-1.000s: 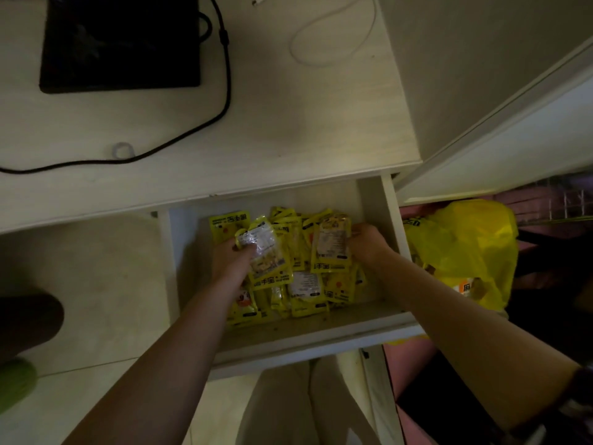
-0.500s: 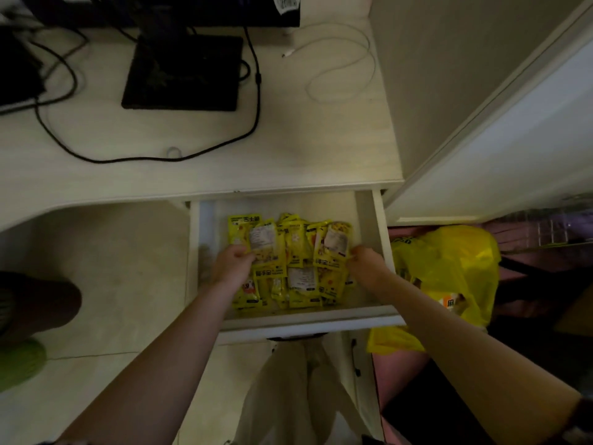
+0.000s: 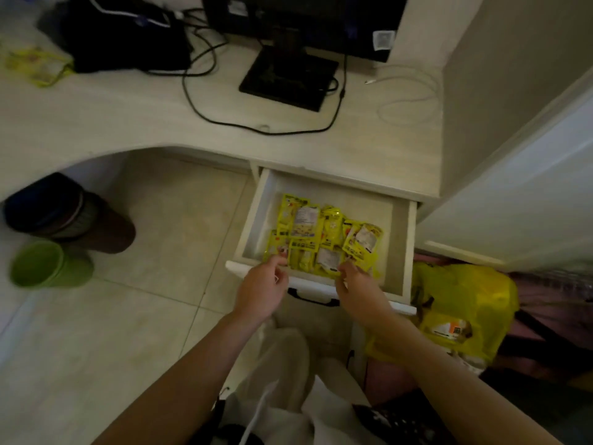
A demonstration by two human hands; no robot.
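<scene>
An open white drawer (image 3: 407, 252) under the desk holds several yellow snack packets (image 3: 321, 239), piled toward its left and front. My left hand (image 3: 261, 290) hovers at the drawer's front edge, fingers loosely curled, fingertips just at the nearest packet. My right hand (image 3: 356, 290) sits beside it at the same edge, fingers relaxed near a packet with a white label. Neither hand grips a packet. A black handle (image 3: 313, 300) shows on the drawer front between my wrists.
On the desk (image 3: 128, 117) stand a black monitor base (image 3: 288, 78), black cables, a white cable (image 3: 407, 101) and a black bag (image 3: 128, 36). A yellow plastic bag (image 3: 462, 303) lies right of the drawer. A green container (image 3: 48, 264) and a dark bin (image 3: 70, 216) lie on the floor at left.
Both hands let go of the packets and drew back to the drawer's front edge. The camera pulled back and up, showing more desk and floor.
</scene>
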